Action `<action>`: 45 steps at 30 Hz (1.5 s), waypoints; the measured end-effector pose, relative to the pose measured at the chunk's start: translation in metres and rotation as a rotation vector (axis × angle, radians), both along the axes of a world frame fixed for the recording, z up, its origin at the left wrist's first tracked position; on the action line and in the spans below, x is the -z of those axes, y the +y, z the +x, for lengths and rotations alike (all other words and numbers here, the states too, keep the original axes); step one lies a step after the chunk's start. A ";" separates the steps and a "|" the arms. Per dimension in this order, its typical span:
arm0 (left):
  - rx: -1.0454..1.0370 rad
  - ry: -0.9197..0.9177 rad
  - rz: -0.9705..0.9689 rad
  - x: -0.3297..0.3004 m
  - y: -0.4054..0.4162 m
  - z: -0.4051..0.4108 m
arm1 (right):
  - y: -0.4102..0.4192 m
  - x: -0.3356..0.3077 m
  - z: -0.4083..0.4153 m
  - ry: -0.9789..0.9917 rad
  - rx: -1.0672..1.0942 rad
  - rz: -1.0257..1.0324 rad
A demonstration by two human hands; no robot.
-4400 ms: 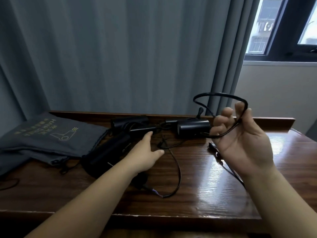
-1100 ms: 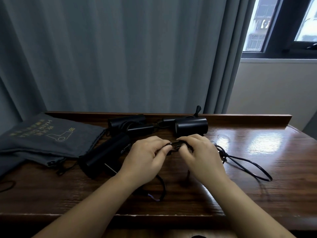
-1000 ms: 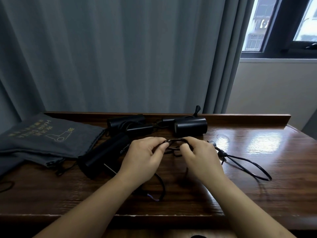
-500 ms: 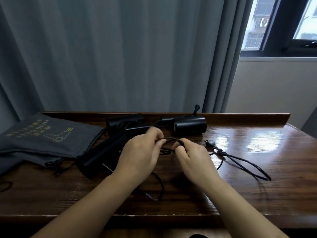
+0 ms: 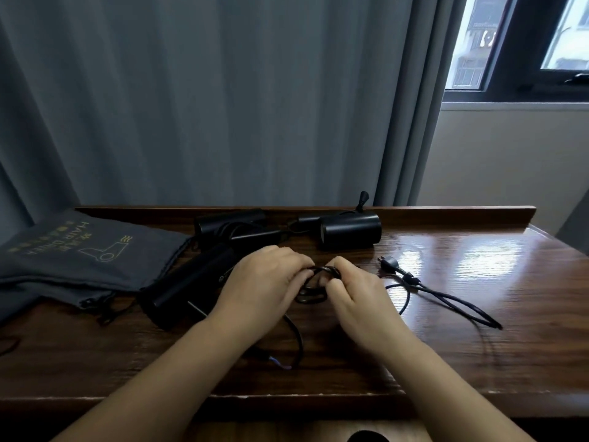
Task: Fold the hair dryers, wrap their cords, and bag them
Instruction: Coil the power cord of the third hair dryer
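Cord (image 5: 314, 283) pinched by both hands, hair dryers (image 5: 350, 230) behind, bag (image 5: 79, 253) left.

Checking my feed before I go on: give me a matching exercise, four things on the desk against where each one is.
Things:
1. grey bag
2. plug
3. cord coil
4. upright dryer barrel

Places:
A. pinched between both hands
B. far left of the desk
C. at the back, right of centre
D. flat on the wood, right of the hands

Pairs: 1-B, 2-D, 3-A, 4-C
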State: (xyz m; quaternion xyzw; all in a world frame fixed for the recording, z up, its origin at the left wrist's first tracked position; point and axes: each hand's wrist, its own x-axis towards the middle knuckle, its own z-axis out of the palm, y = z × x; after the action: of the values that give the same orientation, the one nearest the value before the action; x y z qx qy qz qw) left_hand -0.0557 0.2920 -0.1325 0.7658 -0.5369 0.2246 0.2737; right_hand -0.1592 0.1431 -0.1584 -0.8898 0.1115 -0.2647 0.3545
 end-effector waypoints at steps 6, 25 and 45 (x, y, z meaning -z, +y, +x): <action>-0.076 0.480 -0.161 -0.006 0.003 -0.002 | -0.007 0.002 0.002 0.002 0.107 -0.015; -0.046 0.347 -0.178 -0.005 0.008 0.007 | -0.010 0.000 -0.001 0.010 0.205 -0.041; -0.095 0.513 -0.304 -0.010 0.009 -0.001 | 0.002 -0.003 -0.004 -0.136 -0.008 0.147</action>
State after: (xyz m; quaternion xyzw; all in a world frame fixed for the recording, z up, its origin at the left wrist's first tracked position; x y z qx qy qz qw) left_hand -0.0566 0.3013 -0.1225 0.7720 -0.3741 0.1140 0.5010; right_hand -0.1628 0.1455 -0.1554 -0.8420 0.1027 -0.3140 0.4266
